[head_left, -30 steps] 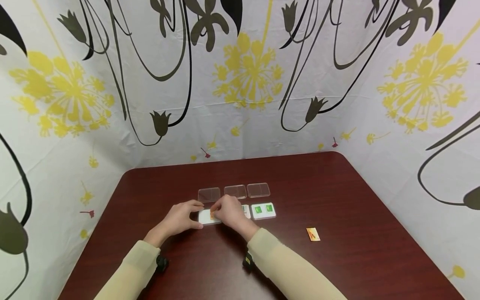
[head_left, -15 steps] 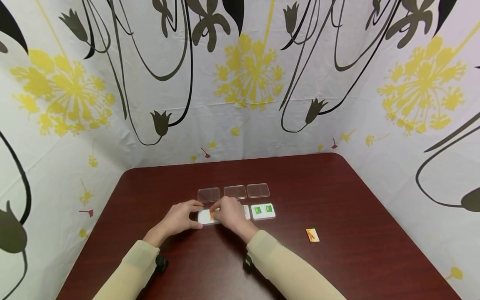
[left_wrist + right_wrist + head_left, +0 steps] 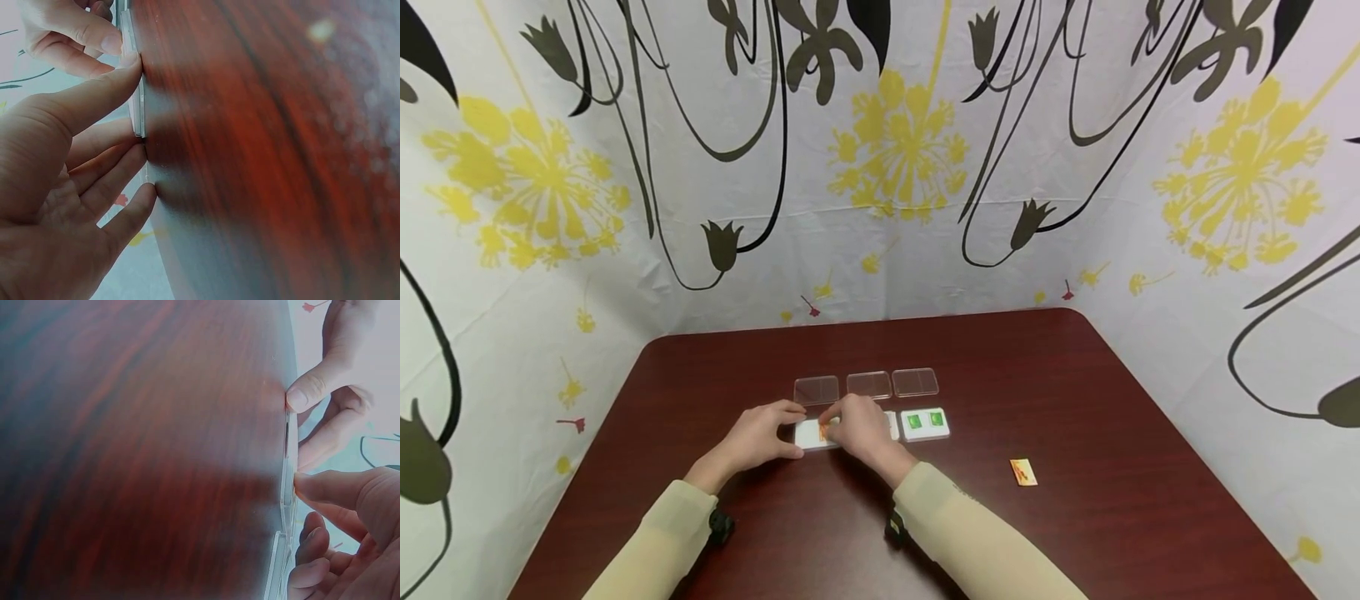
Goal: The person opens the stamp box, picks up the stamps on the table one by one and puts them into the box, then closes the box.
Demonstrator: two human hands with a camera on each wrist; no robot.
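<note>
A flat white card in a clear case (image 3: 807, 434) lies on the table. My left hand (image 3: 758, 435) holds it at the left end, thumb at the near edge and fingertips at the far edge; the left wrist view shows the thumb on the case's rim. On the card, a small orange picture piece (image 3: 823, 432) is partly covered by my right hand (image 3: 861, 429), whose thumb and index finger pinch it against the surface. That hand's other fingers are curled. A second orange picture piece (image 3: 1023, 472) lies loose on the table, to the right.
Right of the held case is another white case (image 3: 893, 425), mostly hidden by the right hand. Beside it sits a case with two green pictures (image 3: 925, 424). Three clear lids (image 3: 868, 384) lie in a row behind. A patterned cloth (image 3: 880, 275) hangs behind the table.
Both hands stay nearly still at the case. The head view has shifted slightly; nothing has visibly been let go.
</note>
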